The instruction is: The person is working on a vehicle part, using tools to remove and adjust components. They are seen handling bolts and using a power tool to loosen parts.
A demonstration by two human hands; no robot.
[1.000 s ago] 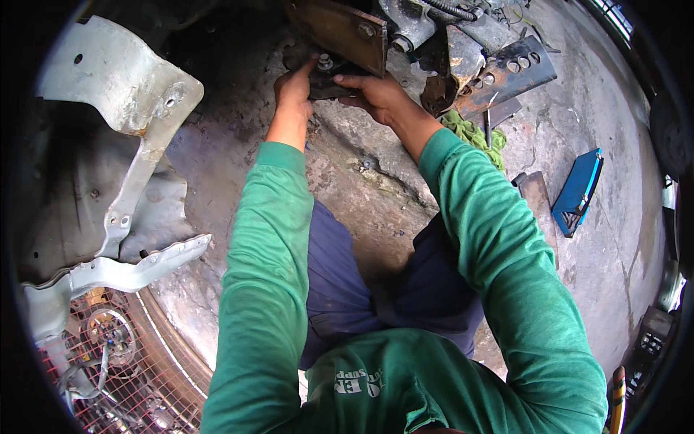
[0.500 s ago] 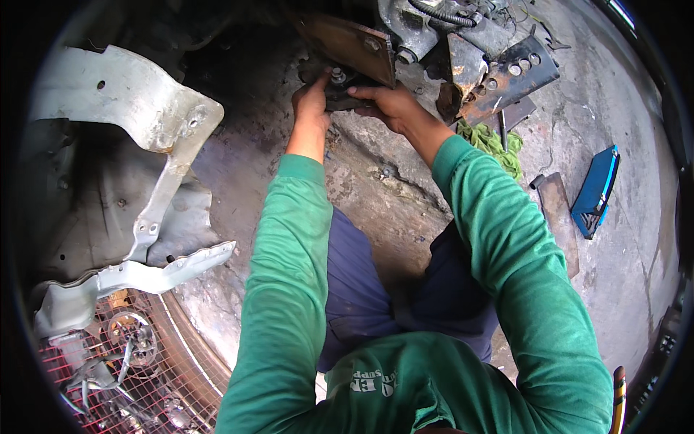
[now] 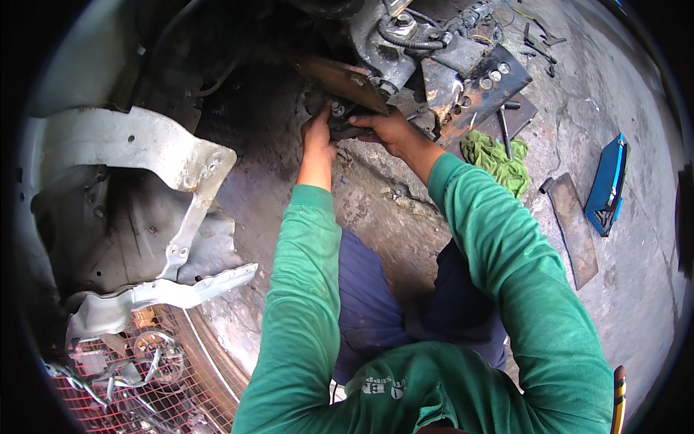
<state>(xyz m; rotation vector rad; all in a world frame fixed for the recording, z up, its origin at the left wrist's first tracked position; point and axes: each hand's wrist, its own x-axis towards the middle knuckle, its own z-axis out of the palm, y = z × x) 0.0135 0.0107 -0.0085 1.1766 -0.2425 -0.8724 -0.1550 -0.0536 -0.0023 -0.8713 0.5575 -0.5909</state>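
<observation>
Both my hands are closed round a dark mount-like part (image 3: 345,133) in the upper middle, with a bolt (image 3: 337,108) standing up from it. My left hand (image 3: 316,137) grips its left side, the thumb up beside the bolt. On the opposite side, my right hand (image 3: 388,132) has its thumb laid over the part and its fingers hidden below. A rusty brown metal plate (image 3: 347,81) slants just beyond and above the part, close to my right hand. Shadow hides the part's far side and exact shape.
Pale bent sheet-metal panels (image 3: 152,137) jut in from the left, above a red wire grid (image 3: 188,354). Rightward lie a drilled metal bracket (image 3: 477,94), a green rag (image 3: 499,160), a flat rusty bar (image 3: 575,231) and a blue case (image 3: 607,184). A greasy metal assembly (image 3: 390,54) stands beyond.
The view has shifted, so my hands and the left panels appear lower in the picture. Both hands keep their hold on the dark part below the rusty plate.
</observation>
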